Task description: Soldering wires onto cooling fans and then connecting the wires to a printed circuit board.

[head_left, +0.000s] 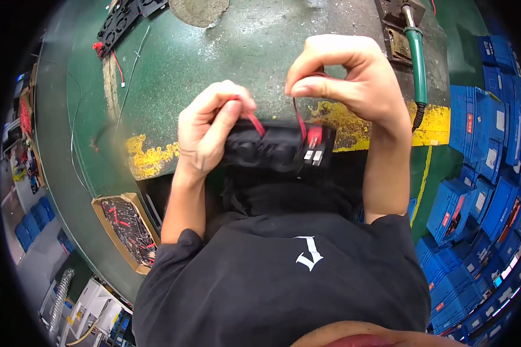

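Note:
A black panel (279, 151) with round, socket-like parts sits at the bench's front edge, close to my body and slightly blurred. At its right end are a red part (315, 136) and two small white pieces (313, 156). My left hand (208, 124) is closed in a pinch on a red wire (257, 125) that runs down to the panel. Above the panel's right half, my right hand (356, 75) pinches the top of a thin red and dark wire (300, 120). The wire ends inside both pinches are hidden by my fingers.
A green-handled soldering iron (417, 66) rests in its stand at the far right. More black panels (118, 26) with a red-wired connector lie far left. A cardboard box (127, 228) of small parts is at left; blue bins (480, 127) stack at right.

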Demonstrator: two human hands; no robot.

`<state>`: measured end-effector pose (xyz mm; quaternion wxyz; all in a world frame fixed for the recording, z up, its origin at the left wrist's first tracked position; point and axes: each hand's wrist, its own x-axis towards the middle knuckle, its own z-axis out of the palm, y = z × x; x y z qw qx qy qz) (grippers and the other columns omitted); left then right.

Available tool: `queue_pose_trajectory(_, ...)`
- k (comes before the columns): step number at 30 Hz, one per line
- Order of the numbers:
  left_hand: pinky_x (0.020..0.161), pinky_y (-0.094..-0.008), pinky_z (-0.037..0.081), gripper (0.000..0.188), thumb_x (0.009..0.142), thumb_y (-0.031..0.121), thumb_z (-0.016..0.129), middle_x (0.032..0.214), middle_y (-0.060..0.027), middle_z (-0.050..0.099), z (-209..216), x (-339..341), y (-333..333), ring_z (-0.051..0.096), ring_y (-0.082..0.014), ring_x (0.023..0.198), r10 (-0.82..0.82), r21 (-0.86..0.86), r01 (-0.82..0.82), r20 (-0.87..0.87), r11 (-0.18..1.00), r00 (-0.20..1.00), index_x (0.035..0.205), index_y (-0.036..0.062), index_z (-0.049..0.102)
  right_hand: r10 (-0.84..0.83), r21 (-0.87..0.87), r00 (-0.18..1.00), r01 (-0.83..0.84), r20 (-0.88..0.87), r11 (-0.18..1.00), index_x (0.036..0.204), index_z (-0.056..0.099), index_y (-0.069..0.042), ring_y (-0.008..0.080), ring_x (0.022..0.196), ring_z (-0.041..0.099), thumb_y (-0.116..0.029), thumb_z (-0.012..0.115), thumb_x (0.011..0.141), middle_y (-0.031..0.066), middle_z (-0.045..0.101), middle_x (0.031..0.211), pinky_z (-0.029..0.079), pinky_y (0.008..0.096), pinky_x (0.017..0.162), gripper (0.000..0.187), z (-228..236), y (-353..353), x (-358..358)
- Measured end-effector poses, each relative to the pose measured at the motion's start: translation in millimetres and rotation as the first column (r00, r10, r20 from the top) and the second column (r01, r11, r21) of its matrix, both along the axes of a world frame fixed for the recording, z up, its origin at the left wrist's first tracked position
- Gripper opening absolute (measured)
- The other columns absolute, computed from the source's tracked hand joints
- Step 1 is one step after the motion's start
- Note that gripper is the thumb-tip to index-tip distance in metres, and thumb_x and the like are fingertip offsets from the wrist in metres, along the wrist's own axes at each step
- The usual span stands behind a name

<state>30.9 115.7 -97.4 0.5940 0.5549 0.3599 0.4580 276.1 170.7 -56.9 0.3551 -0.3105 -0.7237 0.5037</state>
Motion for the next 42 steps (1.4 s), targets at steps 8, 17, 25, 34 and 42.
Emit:
queue_pose_trajectory(8, 0.068, -0.0208, 0.044, 0.018, 0.103, 0.016, 0.052, 0.081, -0.0042, 0.061, 4.3, 17.5, 8.1, 0.056, -0.0075, 0.072, 0.368, -0.183, -0.330, 0.241, 0.926, 0.898, 0.101, 0.0015, 0.060, -0.297, -0.297, 0.955, 0.278, -0.017, 0.913, 0.084, 0.068, 0.002, 0.0086, 0.059, 0.059, -0.001, 0.064, 0.086, 0.0043, 0.064, 0.067, 0.046, 0.0251, 0.053, 0.006, -33.0, -68.2, -43.2)
queue_pose_trajectory(17, 0.065, -0.0228, 0.049, 0.013, 0.100, 0.004, 0.051, 0.085, -0.0033, 0.064, -14.5, 38.9, 23.2, 0.059, -0.0075, 0.070, 0.470, 0.243, -0.409, -0.318, 0.880, 0.823, 0.102, -0.0007, 0.063, -0.692, 0.344, 0.597, 0.601, 0.406, 0.721, 0.085, 0.068, -0.006, 0.0305, 0.060, 0.062, -0.016, 0.070, 0.085, 0.0106, 0.064, 0.073, 0.048, 0.0385, 0.056, 0.010, -50.2, -121.2, -47.1)
queue_pose_trajectory(25, 0.082, -0.0356, 0.049, 0.008, 0.092, 0.004, 0.060, 0.092, -0.0130, 0.065, -24.3, 35.0, 32.4, 0.062, -0.0276, 0.088, 0.571, 0.660, -0.113, -0.536, 0.743, 0.622, 0.095, 0.0003, 0.067, -0.636, 0.482, 0.479, 0.415, 0.605, 0.772, 0.098, 0.066, -0.012, 0.0295, 0.070, 0.058, -0.054, 0.074, 0.072, 0.0084, 0.056, 0.081, 0.045, 0.0401, 0.063, 0.049, -34.1, -121.7, -43.4)
queue_pose_trajectory(34, 0.073, -0.0266, 0.042, 0.016, 0.089, 0.006, 0.065, 0.089, -0.0063, 0.058, 41.4, 30.4, -4.1, 0.051, -0.0161, 0.080, 0.316, 0.451, -0.083, -0.473, 0.889, 0.822, 0.102, 0.0040, 0.074, -0.622, 0.474, 0.772, 0.504, 0.127, 0.722, 0.092, 0.069, -0.003, 0.0273, 0.071, 0.059, -0.001, 0.074, 0.071, 0.0096, 0.060, 0.081, 0.047, 0.0369, 0.062, 0.022, -13.4, -131.9, -10.0)
queue_pose_trajectory(42, 0.076, -0.0292, 0.048, 0.012, 0.086, -0.004, 0.064, 0.090, -0.0085, 0.060, 35.6, 58.4, -17.8, 0.059, -0.0212, 0.083, 0.221, 0.477, 0.027, -0.457, 0.878, 0.862, 0.095, 0.0007, 0.071, -0.877, 0.835, 0.475, 0.509, -0.072, 0.207, 0.094, 0.068, 0.003, 0.0297, 0.075, 0.062, 0.008, 0.060, 0.080, 0.0156, 0.065, 0.087, 0.050, 0.0390, 0.069, 0.017, 3.6, -133.1, 64.4)
